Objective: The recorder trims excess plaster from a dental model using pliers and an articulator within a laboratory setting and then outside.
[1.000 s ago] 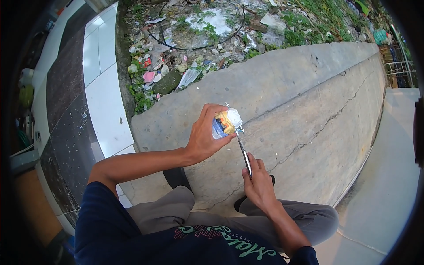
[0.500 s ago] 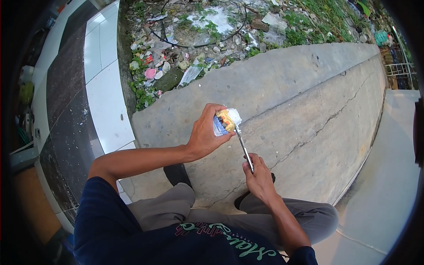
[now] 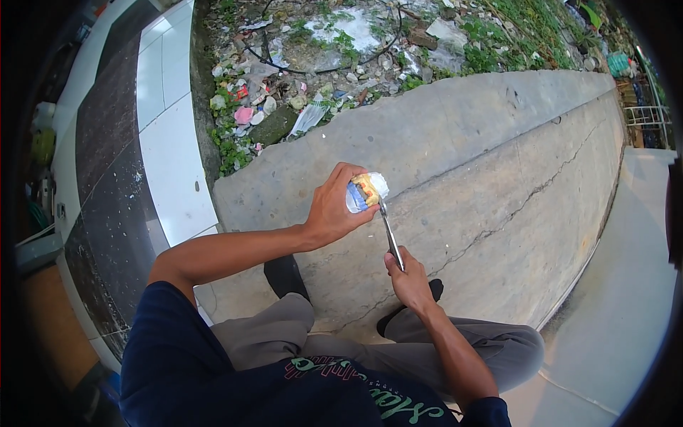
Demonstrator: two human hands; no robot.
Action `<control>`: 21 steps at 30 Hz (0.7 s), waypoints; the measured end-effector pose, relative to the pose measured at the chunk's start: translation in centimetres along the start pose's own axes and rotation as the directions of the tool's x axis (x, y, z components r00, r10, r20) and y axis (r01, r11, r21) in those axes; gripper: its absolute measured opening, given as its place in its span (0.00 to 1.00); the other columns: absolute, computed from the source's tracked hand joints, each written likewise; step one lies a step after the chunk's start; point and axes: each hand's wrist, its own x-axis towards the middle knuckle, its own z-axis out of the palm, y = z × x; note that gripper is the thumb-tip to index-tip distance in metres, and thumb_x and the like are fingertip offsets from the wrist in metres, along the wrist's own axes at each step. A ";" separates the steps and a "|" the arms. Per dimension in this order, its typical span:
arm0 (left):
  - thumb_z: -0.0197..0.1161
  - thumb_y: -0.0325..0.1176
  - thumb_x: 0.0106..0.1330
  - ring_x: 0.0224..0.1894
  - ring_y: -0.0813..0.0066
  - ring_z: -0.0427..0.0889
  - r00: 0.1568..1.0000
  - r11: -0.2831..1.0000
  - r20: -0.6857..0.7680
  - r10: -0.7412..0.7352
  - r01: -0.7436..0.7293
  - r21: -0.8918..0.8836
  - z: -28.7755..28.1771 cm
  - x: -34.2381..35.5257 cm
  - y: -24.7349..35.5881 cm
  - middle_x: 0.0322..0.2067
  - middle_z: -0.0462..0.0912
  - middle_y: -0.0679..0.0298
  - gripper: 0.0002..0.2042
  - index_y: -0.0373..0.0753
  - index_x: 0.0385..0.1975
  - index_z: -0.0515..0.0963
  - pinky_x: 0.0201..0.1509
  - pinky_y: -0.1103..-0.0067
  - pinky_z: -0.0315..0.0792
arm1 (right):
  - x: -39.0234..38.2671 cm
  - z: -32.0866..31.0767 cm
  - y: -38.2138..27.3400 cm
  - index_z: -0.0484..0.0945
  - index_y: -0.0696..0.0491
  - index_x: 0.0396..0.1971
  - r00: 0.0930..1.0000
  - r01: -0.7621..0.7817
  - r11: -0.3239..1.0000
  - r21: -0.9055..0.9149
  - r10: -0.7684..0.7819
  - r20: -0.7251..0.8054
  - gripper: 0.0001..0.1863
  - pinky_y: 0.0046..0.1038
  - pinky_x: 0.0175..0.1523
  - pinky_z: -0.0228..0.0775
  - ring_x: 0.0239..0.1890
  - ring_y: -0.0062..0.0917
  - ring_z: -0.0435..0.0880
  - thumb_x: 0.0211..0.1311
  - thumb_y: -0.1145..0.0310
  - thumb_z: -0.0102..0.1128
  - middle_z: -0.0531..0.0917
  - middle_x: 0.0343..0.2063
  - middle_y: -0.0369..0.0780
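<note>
Over the concrete, my left hand (image 3: 331, 209) grips a dental model (image 3: 366, 191) with fingers and thumb around its sides. The model has a yellow part, a blue part and white plaster on its far right end; small reddish patches show on the yellow. My right hand (image 3: 411, 280) is closed round the lower end of a slim metal hand tool (image 3: 392, 240). The tool slants up and left, and its tip meets the model's right edge near the yellow and white. Its exact tip shape is too small to make out.
Below the hands lies a cracked concrete slab (image 3: 491, 178). Past its broken edge is rubble with litter and weeds (image 3: 313, 78), and a black cable loop (image 3: 320, 70). White and dark tiles (image 3: 171, 164) run along the left. My bent legs (image 3: 263, 329) are close below.
My left hand has turned the dental model slightly, so more of its blue and yellow side shows. The right hand and tool have shifted slightly up and left.
</note>
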 end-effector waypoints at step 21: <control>0.68 0.31 0.58 0.44 0.80 0.74 0.952 0.881 0.189 -0.239 0.295 -0.370 0.0 0.5 -3.9 0.41 0.76 0.64 0.22 0.35 0.50 0.69 0.50 0.81 0.71 | 0.2 0.3 1.7 0.75 0.58 0.44 0.949 0.270 0.959 -0.082 -0.279 -0.148 0.15 0.41 0.46 0.69 0.38 0.48 0.79 0.65 0.64 0.50 0.80 0.33 0.52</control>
